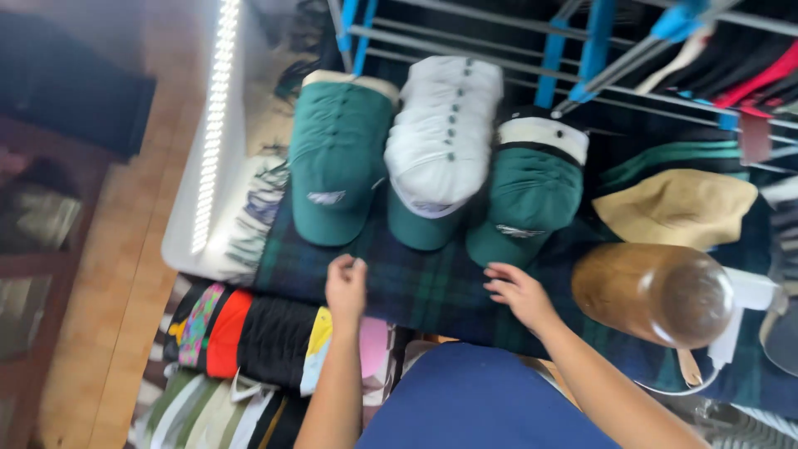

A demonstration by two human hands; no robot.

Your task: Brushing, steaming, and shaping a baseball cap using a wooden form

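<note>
Both bare forearms reach forward. The left hand (346, 285) has its fingers curled inward, the right hand (517, 293) lies flatter with fingers pointing left.

Three peaked caps sit side by side on the dark tartan cloth (432, 291): green cotton cap (337, 158) left, white-crowned cap (440, 141) middle, green white-backed cap (532, 191) right; both hands rest just before them; rounded wooden head form (652, 293) further right.

Both forearms bare to the frame edge; no sleeves, watch, rings or gloves visible on left hand (346, 285) or right hand (517, 293). Blue garment (478, 399) covers the torso below.
</note>
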